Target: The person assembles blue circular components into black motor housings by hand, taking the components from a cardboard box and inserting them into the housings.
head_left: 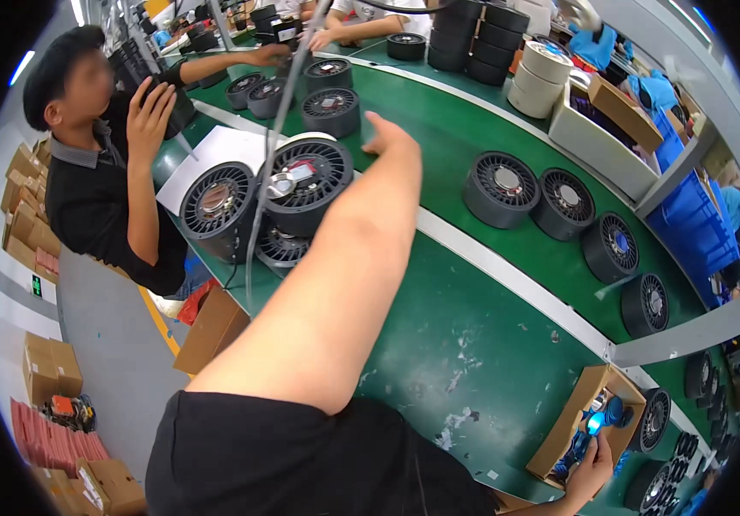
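Observation:
My left hand (392, 139) reaches far across the green bench with its fingers apart, and nothing shows in it. Just left of it stands a round black housing (331, 113) with a finned rim. At the lower right, my right hand (591, 469) pinches a shiny blue disc (595, 423) at an open cardboard box (552, 439). More blue round parts (614, 409) lie inside that box. Left of my left forearm, a finned black wheel-like unit (308, 176) sits on another, with a small silver round part (282, 184) on top.
Several finned black units, such as one wheel-like unit (502, 188), line the green conveyor (447, 129). A co-worker (99, 172) stands at the left, one hand near a hanging tool. A grey cable (271, 142) hangs before the bench. A metal post (688, 340) stands at the right.

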Motion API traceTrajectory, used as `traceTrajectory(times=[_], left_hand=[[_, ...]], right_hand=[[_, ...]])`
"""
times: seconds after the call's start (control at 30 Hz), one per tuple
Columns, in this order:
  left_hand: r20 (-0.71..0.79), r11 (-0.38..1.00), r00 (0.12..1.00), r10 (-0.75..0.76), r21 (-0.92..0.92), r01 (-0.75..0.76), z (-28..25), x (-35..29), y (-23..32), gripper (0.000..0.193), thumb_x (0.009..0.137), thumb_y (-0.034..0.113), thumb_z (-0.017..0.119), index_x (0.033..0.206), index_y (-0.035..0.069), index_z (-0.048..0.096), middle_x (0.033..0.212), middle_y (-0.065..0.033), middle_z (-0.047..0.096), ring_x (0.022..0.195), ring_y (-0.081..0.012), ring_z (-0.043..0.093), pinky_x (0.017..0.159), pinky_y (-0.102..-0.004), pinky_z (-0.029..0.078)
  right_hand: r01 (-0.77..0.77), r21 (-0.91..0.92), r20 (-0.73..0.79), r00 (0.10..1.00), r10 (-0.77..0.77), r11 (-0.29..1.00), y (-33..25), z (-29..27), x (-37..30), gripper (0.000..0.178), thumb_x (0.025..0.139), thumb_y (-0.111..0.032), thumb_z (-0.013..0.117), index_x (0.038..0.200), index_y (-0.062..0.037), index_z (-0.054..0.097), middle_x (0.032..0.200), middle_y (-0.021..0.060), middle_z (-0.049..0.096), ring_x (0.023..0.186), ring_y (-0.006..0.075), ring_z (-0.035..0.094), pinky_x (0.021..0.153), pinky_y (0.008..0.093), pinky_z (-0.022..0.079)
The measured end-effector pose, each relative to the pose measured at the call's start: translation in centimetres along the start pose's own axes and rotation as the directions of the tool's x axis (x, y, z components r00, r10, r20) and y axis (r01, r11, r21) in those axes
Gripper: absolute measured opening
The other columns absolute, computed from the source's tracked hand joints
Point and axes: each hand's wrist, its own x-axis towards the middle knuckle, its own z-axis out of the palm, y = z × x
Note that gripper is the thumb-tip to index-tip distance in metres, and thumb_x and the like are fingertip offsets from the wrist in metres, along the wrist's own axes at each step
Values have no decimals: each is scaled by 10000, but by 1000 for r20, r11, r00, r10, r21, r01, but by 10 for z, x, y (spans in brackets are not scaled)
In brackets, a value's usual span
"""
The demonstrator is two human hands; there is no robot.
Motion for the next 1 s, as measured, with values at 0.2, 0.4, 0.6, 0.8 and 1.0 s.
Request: traceTrajectory(times=[0.2, 0.4, 0.6, 0.8, 1.0], left_hand=[[-179, 1000, 984, -14, 4, 15, 14, 31, 33, 1123, 739, 792, 525, 1345, -144, 396, 1375, -285, 486, 1182, -419, 552, 1074, -448, 366], [-211, 992, 977, 31, 129, -4, 13, 40, 38, 1095, 734, 783, 537, 1313, -140, 430, 1351, -287, 502, 1150, -394, 580, 1031, -445, 409], [-156, 996, 987, 48, 78, -36, 13, 39, 12, 923, 742, 658, 639, 1235, -111, 501, 1234, -267, 589, 1110, -377, 598, 976, -449, 454], [164, 996, 982, 92, -28, -89, -17, -8, -10, 629, 790, 492, 672, 1140, -12, 533, 1103, -152, 617, 825, -261, 621, 660, -347, 517], [827, 944, 505, -247, 87, 319, -129, -67, -14, 390, 824, 383, 659, 924, 45, 492, 803, -49, 523, 532, -129, 434, 424, -243, 332]], right_hand=[[49, 18, -54, 997, -48, 999, -18, 2, -6, 273, 945, -123, 566, 1136, 54, 649, 1071, 177, 693, 990, 260, 650, 884, 341, 483], [62, -93, -94, 993, -71, 994, -28, -9, -8, 249, 933, -165, 610, 1099, 5, 687, 1071, 176, 699, 985, 310, 670, 866, 364, 505], [-52, -36, -105, 993, 48, 998, -27, -9, -9, 258, 950, -160, 581, 1110, 20, 674, 1080, 185, 691, 1014, 285, 656, 887, 347, 490], [-15, 61, -101, 995, 21, 998, -6, 0, -2, 315, 987, -143, 512, 1194, 73, 611, 1102, 172, 684, 988, 231, 646, 877, 316, 479], [-20, 371, -173, 981, 90, 928, 9, -8, -5, 377, 1008, -187, 503, 1257, 87, 569, 1193, 148, 647, 1081, 250, 618, 944, 323, 455]])
